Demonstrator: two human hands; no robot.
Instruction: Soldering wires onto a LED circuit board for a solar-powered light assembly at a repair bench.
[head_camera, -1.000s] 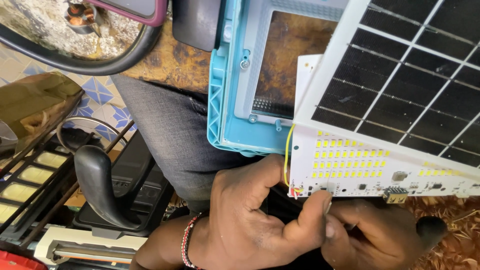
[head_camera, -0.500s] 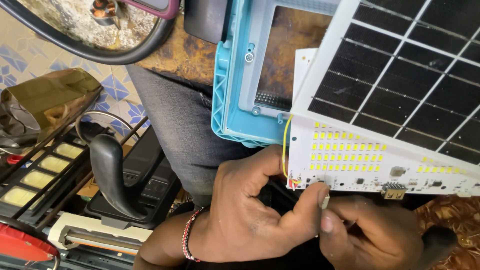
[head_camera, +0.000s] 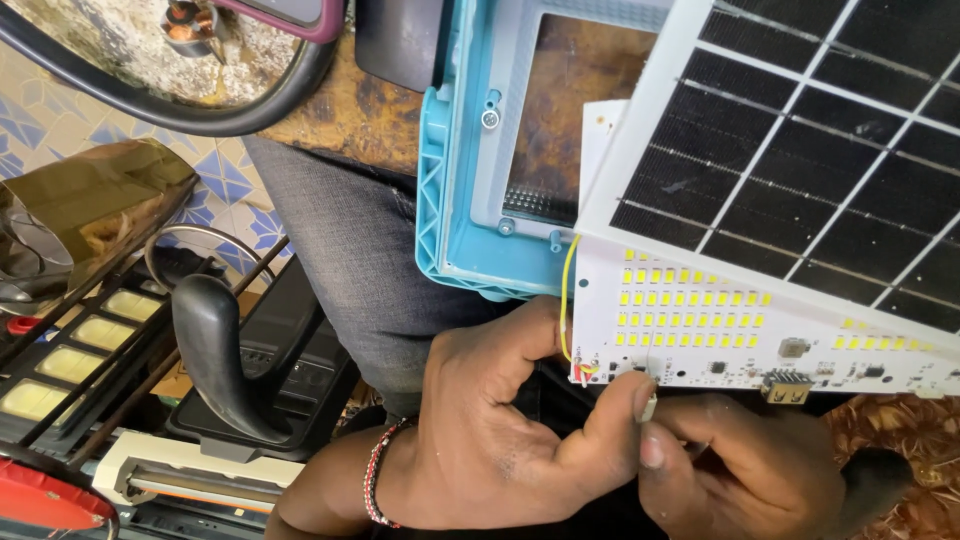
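While the left hand pinches the LED board's lower left corner by the yellow wire, the right hand closes on a small pale part at the board's 6 o'clock edge. Since a second ago the fingers have tightened together; the solar panel and blue frame sit lower in view.

We are seeing a glossy, glassy dark solar panel, a smooth matt white circuit board with shiny yellow LED chips, a moulded light-blue plastic housing, rough worn wood and grey denim cloth.
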